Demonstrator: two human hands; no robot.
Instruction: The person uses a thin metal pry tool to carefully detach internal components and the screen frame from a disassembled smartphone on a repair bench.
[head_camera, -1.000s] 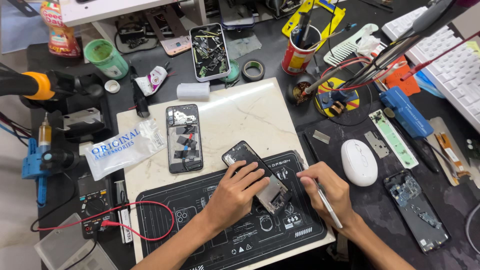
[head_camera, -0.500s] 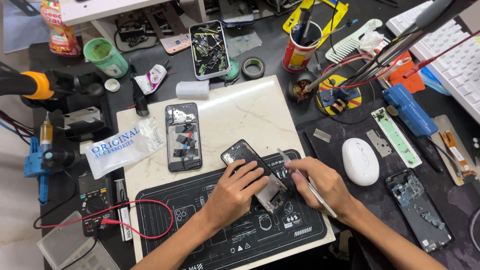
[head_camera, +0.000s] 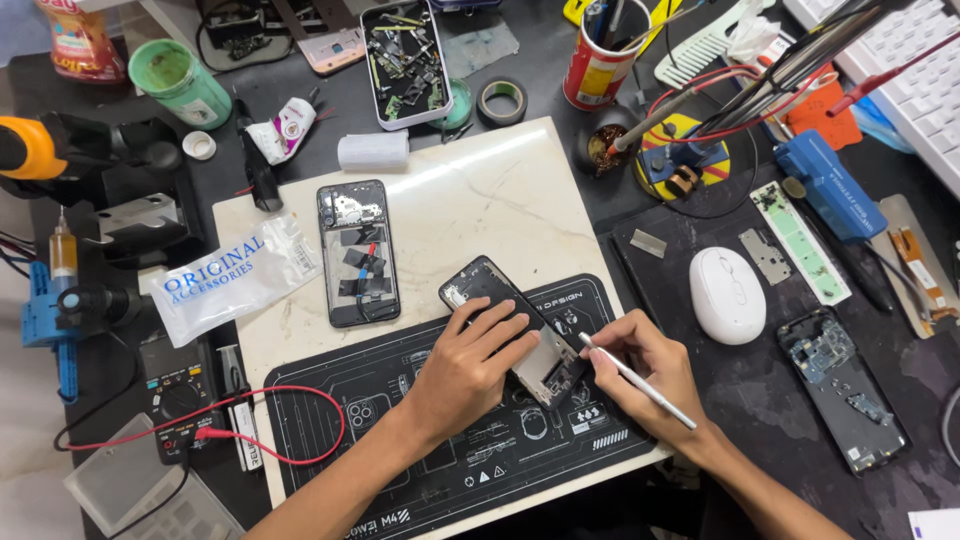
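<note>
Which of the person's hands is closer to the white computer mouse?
Right. The right hand, holding a thin white tool, sits just beside the white mouse; the left hand rests farther away on the opened phone frame.
</note>
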